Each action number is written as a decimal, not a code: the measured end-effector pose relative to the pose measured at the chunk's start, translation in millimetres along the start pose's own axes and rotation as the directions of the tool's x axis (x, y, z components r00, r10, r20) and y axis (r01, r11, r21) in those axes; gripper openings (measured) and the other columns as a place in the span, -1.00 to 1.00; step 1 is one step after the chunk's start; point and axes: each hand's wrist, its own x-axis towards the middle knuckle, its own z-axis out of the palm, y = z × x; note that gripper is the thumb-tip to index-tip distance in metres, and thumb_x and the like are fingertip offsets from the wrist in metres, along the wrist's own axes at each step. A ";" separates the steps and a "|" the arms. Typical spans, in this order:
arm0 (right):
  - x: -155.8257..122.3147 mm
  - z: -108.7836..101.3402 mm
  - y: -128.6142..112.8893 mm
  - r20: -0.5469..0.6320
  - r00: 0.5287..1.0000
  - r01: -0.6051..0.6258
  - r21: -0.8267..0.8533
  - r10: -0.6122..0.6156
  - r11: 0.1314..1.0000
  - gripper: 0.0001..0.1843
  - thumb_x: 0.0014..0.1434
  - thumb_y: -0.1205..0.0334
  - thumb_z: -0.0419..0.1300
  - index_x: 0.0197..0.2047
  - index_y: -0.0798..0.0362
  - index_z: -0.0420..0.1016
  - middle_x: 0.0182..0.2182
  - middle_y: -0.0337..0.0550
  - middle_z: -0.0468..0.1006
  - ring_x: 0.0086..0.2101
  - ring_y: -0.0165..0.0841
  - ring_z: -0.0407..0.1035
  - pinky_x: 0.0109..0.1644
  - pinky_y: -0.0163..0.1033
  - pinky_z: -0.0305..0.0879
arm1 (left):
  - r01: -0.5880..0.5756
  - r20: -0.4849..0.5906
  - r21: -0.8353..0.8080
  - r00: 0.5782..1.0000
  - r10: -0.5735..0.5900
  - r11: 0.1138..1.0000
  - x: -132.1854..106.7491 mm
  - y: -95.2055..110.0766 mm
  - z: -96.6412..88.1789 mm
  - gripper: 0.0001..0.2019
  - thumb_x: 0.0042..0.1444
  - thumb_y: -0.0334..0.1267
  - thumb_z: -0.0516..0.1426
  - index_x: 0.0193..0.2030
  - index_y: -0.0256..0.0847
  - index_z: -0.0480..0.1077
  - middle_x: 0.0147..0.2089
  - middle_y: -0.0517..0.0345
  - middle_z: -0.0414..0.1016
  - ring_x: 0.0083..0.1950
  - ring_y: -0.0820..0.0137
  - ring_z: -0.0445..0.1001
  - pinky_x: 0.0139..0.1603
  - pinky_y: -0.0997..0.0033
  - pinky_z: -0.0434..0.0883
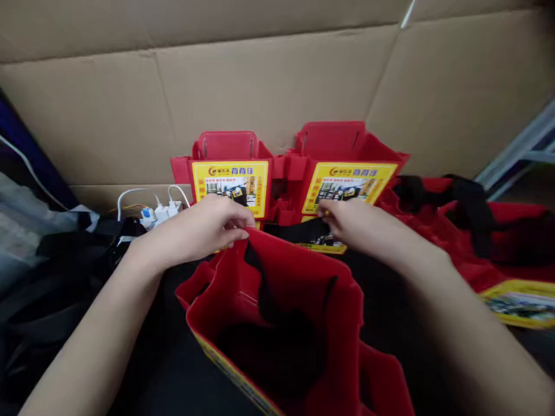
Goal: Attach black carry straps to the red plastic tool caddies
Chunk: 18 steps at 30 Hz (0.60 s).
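An open red fabric tool bag with a black lining stands right in front of me. My left hand is closed, pinching the bag's far rim at its left corner. My right hand is closed on a black strap that runs along the far rim between both hands. Two more red bags with yellow printed labels, one on the left and one on the right, stand upright just behind my hands.
A tall cardboard wall closes off the back. A white power strip with plugs and cables lies at the left, beside dark bags. Flattened red bags with black straps are piled at the right. A metal rack leg shows far right.
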 end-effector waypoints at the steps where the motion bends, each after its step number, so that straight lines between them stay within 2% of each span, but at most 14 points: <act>1: -6.1 -3.1 1.5 -0.066 0.996 0.061 0.042 -0.058 0.997 -0.71 0.11 0.30 -0.03 -0.17 0.15 0.43 -0.29 0.11 0.52 -0.30 -0.07 0.45 -0.31 -0.06 0.33 | -0.015 -0.011 0.005 1.000 0.015 1.000 -0.2 0.4 1.0 -0.86 0.07 -0.38 0.08 -0.27 -0.22 0.46 -0.47 0.30 0.48 -0.52 0.60 0.35 -0.50 0.62 0.22; 3: -15.5 -8.1 -0.8 -0.171 0.964 0.232 0.163 -0.204 0.959 -0.66 0.09 0.26 0.04 -0.05 0.11 0.39 -0.15 0.08 0.50 -0.17 -0.09 0.41 -0.16 -0.04 0.32 | -0.043 -0.029 0.006 0.999 0.043 0.999 -0.3 0.9 2.4 -0.87 0.06 -0.39 0.09 -0.29 -0.23 0.47 -0.46 0.29 0.49 -0.51 0.59 0.35 -0.48 0.62 0.22; 4: -17.5 -9.3 -6.3 -0.217 0.932 0.339 0.243 -0.290 0.909 -0.63 0.09 0.26 0.06 -0.01 0.09 0.37 -0.09 0.04 0.47 -0.12 -0.13 0.38 -0.09 -0.06 0.30 | -0.056 -0.036 0.003 0.998 0.056 0.998 -0.1 1.0 2.7 -0.87 0.06 -0.39 0.09 -0.29 -0.23 0.47 -0.46 0.29 0.49 -0.51 0.59 0.35 -0.48 0.62 0.22; 6: -15.9 -8.1 -25.2 -0.349 0.790 0.614 0.449 -0.505 0.650 -0.59 0.11 0.26 0.07 0.06 0.01 0.33 0.02 -0.11 0.40 0.00 -0.27 0.31 0.05 -0.17 0.21 | -0.086 -0.046 -0.012 0.995 0.086 0.996 0.8 0.6 2.5 -0.86 0.05 -0.41 0.09 -0.29 -0.23 0.47 -0.45 0.28 0.50 -0.51 0.60 0.36 -0.46 0.63 0.23; 7: -12.7 -5.4 -36.6 -0.385 0.730 0.675 0.533 -0.564 0.510 -0.62 0.12 0.26 0.06 0.03 -0.01 0.35 0.01 -0.16 0.41 -0.01 -0.32 0.31 0.05 -0.22 0.21 | -0.095 -0.044 -0.020 0.995 0.094 0.995 1.4 0.1 2.1 -0.86 0.05 -0.41 0.09 -0.29 -0.22 0.47 -0.44 0.28 0.51 -0.51 0.60 0.37 -0.46 0.63 0.23; 8: -8.7 -1.8 -47.3 -0.400 0.701 0.688 0.599 -0.591 0.410 -0.67 0.13 0.26 0.05 -0.03 0.00 0.40 -0.04 -0.18 0.45 -0.04 -0.34 0.34 0.01 -0.26 0.23 | -0.100 -0.040 -0.026 0.994 0.099 0.995 1.9 -0.4 1.7 -0.85 0.05 -0.41 0.09 -0.28 -0.22 0.47 -0.44 0.28 0.51 -0.51 0.60 0.37 -0.46 0.63 0.24; 9: -4.3 2.4 -56.0 -0.401 0.701 0.674 0.643 -0.590 0.364 -0.73 0.13 0.26 0.05 -0.11 0.04 0.44 -0.12 -0.18 0.50 -0.10 -0.34 0.37 -0.05 -0.28 0.26 | -0.104 -0.033 -0.029 0.994 0.103 0.994 2.3 -0.9 1.2 -0.85 0.06 -0.41 0.08 -0.28 -0.21 0.47 -0.44 0.28 0.51 -0.51 0.59 0.37 -0.46 0.63 0.24; 11: 3.1 10.4 -62.8 -0.384 0.747 0.633 0.662 -0.543 0.402 -0.77 0.13 0.25 0.04 -0.23 0.10 0.49 -0.24 -0.16 0.54 -0.21 -0.33 0.41 -0.14 -0.29 0.28 | -0.116 -0.017 -0.032 0.993 0.116 0.993 2.6 -1.4 0.4 -0.84 0.06 -0.41 0.07 -0.29 -0.21 0.47 -0.45 0.28 0.50 -0.52 0.59 0.36 -0.46 0.62 0.24; 12: 5.3 13.5 -60.2 -0.362 0.781 0.607 0.634 -0.509 0.480 -0.78 0.12 0.27 0.05 -0.25 0.11 0.50 -0.27 -0.14 0.54 -0.23 -0.33 0.42 -0.15 -0.29 0.27 | -0.122 -0.010 -0.036 0.993 0.122 0.992 2.3 -1.4 0.1 -0.84 0.07 -0.41 0.06 -0.29 -0.22 0.47 -0.47 0.28 0.49 -0.53 0.59 0.36 -0.45 0.62 0.24; 13: 6.2 15.6 -54.2 -0.305 0.830 0.551 0.581 -0.468 0.599 -0.78 0.11 0.30 0.05 -0.26 0.10 0.50 -0.29 -0.13 0.55 -0.25 -0.32 0.42 -0.15 -0.27 0.26 | -0.126 -0.004 -0.043 0.992 0.126 0.991 1.9 -1.1 -0.2 -0.83 0.07 -0.41 0.05 -0.29 -0.22 0.47 -0.48 0.29 0.48 -0.53 0.59 0.36 -0.44 0.62 0.25; 15: 4.5 16.8 -37.2 -0.125 0.934 0.355 0.408 -0.334 0.841 -0.79 0.04 0.39 0.07 -0.31 0.10 0.52 -0.34 -0.04 0.55 -0.27 -0.24 0.43 -0.18 -0.21 0.27 | -0.123 0.008 -0.061 0.992 0.123 0.991 0.7 -0.3 -0.8 -0.81 0.08 -0.44 0.03 -0.28 -0.22 0.47 -0.51 0.30 0.45 -0.52 0.59 0.36 -0.44 0.62 0.24; 16: 2.3 16.1 -29.5 -0.028 0.968 0.246 0.309 -0.249 0.919 -0.79 0.00 0.42 0.08 -0.34 0.11 0.53 -0.37 0.00 0.55 -0.29 -0.19 0.44 -0.22 -0.17 0.27 | -0.116 0.014 -0.065 0.993 0.117 0.991 0.2 0.1 -1.1 -0.80 0.08 -0.45 0.02 -0.29 -0.22 0.47 -0.51 0.30 0.45 -0.51 0.59 0.36 -0.44 0.62 0.24; 17: -0.2 14.7 -24.4 0.039 0.982 0.168 0.240 -0.182 0.956 -0.78 -0.04 0.45 0.09 -0.35 0.12 0.53 -0.38 0.04 0.55 -0.30 -0.15 0.44 -0.25 -0.15 0.28 | -0.111 0.019 -0.065 0.993 0.113 0.992 -0.3 0.3 -1.3 -0.79 0.07 -0.46 0.02 -0.29 -0.22 0.47 -0.51 0.29 0.44 -0.51 0.59 0.36 -0.44 0.61 0.23; 18: -2.7 12.9 -22.7 0.056 0.984 0.150 0.236 -0.167 0.960 -0.75 -0.06 0.45 0.10 -0.30 0.13 0.53 -0.34 0.07 0.55 -0.28 -0.13 0.44 -0.25 -0.15 0.28 | -0.109 0.024 -0.063 0.994 0.111 0.992 -0.5 0.3 -1.5 -0.79 0.07 -0.46 0.02 -0.30 -0.22 0.47 -0.51 0.29 0.45 -0.51 0.58 0.36 -0.44 0.61 0.23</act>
